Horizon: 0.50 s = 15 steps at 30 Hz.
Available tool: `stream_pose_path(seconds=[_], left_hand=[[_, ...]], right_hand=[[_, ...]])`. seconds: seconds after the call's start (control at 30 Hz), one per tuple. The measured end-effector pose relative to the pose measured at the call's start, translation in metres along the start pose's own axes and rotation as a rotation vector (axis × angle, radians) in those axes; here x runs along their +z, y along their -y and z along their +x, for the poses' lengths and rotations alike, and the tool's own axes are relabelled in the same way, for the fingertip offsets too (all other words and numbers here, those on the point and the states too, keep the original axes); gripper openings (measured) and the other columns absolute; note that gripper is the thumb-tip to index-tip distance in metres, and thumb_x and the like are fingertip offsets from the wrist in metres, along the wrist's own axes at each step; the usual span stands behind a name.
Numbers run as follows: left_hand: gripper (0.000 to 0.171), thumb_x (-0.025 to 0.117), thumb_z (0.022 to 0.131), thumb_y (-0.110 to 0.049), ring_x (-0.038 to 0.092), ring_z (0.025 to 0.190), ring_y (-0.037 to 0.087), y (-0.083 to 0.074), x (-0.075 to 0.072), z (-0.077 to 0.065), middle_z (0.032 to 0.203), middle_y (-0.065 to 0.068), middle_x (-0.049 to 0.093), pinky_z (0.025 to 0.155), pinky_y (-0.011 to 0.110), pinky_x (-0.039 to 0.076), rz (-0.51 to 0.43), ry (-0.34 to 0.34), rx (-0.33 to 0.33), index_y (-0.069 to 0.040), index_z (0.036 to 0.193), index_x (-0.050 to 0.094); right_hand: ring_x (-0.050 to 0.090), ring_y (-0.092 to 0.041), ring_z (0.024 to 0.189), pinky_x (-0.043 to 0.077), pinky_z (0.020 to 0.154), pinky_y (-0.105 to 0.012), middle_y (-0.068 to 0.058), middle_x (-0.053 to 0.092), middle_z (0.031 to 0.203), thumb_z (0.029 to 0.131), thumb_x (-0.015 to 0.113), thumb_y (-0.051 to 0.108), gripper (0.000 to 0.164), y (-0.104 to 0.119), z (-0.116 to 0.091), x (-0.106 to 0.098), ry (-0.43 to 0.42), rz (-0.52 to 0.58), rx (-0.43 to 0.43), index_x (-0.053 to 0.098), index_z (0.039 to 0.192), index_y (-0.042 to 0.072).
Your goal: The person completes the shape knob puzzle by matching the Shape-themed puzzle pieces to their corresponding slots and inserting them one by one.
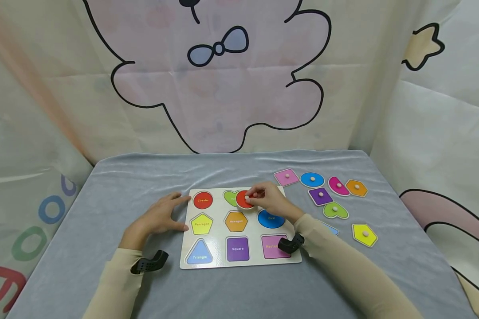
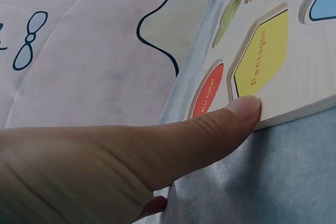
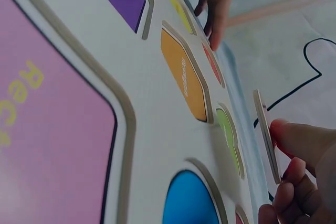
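Observation:
My right hand (image 1: 272, 200) pinches a red circle puzzle piece (image 1: 242, 205) at its small knob, over the top row of a pale wooden puzzle board (image 1: 218, 232). Seen edge-on in the right wrist view, the red circle piece (image 3: 267, 137) is tilted up above the board. In the head view it overlaps the green heart recess (image 1: 229, 198). The red recess marked Circular (image 1: 203, 200) is at the board's top left. My left hand (image 1: 159, 217) rests at the board's left edge, fingers spread, its thumb (image 2: 244, 109) beside the yellow Pentagon recess (image 2: 265, 56).
To the board's right lie several knobbed pieces: a pink rectangle (image 1: 282, 180), blue oval (image 1: 308, 180), purple square (image 1: 317, 200), magenta semicircle (image 1: 340, 191), orange hexagon (image 1: 356, 184), green heart (image 1: 335, 213) and yellow pentagon (image 1: 362, 240). My right sleeve (image 1: 343, 261) partly covers a blue piece (image 1: 332, 230).

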<state>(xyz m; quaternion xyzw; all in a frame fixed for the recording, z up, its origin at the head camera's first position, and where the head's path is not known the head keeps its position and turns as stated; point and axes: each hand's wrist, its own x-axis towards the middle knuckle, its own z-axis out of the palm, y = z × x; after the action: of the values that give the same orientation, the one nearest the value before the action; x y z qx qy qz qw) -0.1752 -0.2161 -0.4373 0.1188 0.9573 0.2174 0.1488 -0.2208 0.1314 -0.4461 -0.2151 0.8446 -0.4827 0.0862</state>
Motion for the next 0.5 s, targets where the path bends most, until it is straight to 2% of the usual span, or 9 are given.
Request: stream_pose_path(seconds=[0.3, 0.5], left_hand=[[0.093, 0.089, 0.074, -0.037, 0.029, 0.147, 0.049, 0.001, 0.001, 0.000, 0.162, 0.024, 0.031, 0.112, 0.073, 0.030, 0.001, -0.006, -0.011, -0.020, 0.154, 0.044], [0.092, 0.088, 0.075, -0.037, 0.030, 0.147, 0.049, 0.000, 0.000, 0.000, 0.162, 0.024, 0.032, 0.112, 0.073, 0.031, 0.006, 0.000, -0.014, -0.019, 0.153, 0.045]], right_hand=[[0.048, -0.012, 0.070, 0.039, 0.060, -0.017, -0.001, 0.053, 0.073, 0.091, 0.074, 0.006, 0.009, 0.009, 0.015, 0.019, 0.015, 0.052, -0.018, 0.074, 0.094, -0.003], [0.048, -0.012, 0.072, 0.040, 0.063, -0.017, 0.000, 0.054, 0.075, 0.092, 0.073, 0.007, 0.011, 0.015, 0.025, 0.032, 0.031, 0.077, 0.021, 0.074, 0.097, -0.003]])
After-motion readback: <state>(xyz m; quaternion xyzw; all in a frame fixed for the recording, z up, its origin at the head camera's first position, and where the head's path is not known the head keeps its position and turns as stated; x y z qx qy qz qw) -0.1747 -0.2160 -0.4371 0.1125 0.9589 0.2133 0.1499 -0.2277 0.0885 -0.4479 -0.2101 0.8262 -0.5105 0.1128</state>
